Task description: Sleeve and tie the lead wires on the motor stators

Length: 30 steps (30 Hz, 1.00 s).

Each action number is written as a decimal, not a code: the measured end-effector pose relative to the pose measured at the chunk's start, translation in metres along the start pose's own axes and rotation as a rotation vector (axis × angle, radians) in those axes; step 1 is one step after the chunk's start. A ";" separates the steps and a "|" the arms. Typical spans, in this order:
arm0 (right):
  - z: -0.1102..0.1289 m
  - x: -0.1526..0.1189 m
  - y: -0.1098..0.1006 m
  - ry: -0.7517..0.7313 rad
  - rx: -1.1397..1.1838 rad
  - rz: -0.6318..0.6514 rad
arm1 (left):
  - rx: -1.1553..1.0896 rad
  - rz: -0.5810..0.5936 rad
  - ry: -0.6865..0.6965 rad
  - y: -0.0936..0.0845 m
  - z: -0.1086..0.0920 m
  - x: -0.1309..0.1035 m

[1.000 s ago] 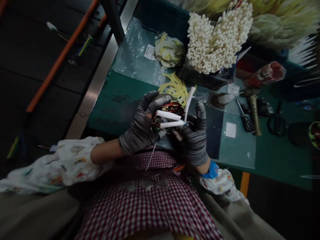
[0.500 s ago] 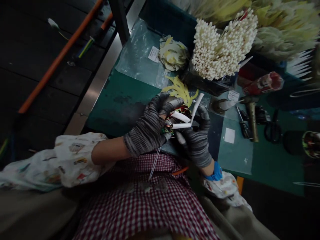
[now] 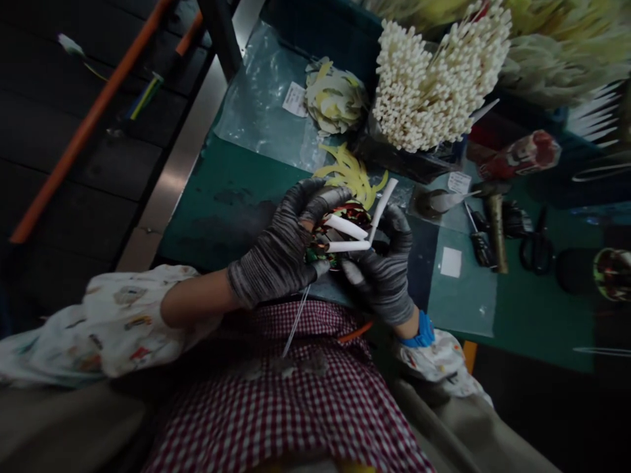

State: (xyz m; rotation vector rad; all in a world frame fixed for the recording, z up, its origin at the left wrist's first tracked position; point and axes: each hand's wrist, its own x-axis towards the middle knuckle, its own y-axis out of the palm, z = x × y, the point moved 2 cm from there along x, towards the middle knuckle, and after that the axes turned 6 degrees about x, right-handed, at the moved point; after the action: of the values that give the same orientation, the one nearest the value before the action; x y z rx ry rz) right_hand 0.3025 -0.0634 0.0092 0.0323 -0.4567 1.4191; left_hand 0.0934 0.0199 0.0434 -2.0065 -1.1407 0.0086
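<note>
In the head view, the left hand, in a grey striped knit glove, is gripping the left side of a round, mottled red, green and yellow coil, curling its fingers over the top and keeping its thumb below. The right hand, gloved alike, is half curling around the right side; whether its fingers are closing on anything cannot be told. The coil is sitting between the 2 hands, above the near edge of the green table. 3 slim white tubes are showing at it: 2 are lying crosswise between the hands, and 1 is slanting up beside the right fingers. Thin pale strands are hanging below the left hand. Just beyond the hands, curved yellow strips are lying loose, with a pale yellow-green layered bundle and a thick bunch of white-tipped stems farther off. To the right of the right hand, a white paper square, a black-handled screwdriver, a wooden-handled hammer and black scissors are resting.
</note>
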 end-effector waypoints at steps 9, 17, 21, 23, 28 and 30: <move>0.040 -0.039 -0.009 -0.326 -0.432 -0.140 | -0.048 0.000 0.076 -0.014 0.016 -0.013; 0.048 -0.006 0.067 -0.226 -0.632 0.112 | -0.111 0.125 -0.014 -0.029 0.051 -0.028; 0.055 0.008 0.069 -0.134 -0.677 0.201 | -0.268 0.302 -0.087 -0.044 0.060 -0.017; 0.056 0.014 0.069 -0.127 -0.691 0.185 | -0.294 0.315 -0.079 -0.052 0.066 -0.012; 0.049 0.019 0.078 -0.163 -0.615 0.102 | -0.226 0.327 -0.094 -0.063 0.081 -0.010; 0.046 0.017 0.083 -0.148 -0.556 0.056 | -0.198 0.305 -0.073 -0.065 0.083 -0.011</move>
State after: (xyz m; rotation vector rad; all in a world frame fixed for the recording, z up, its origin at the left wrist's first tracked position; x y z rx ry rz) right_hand 0.2119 -0.0472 0.0365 -0.3282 -0.9681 1.3070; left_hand 0.0095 0.0819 0.0252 -2.3583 -0.8984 0.1298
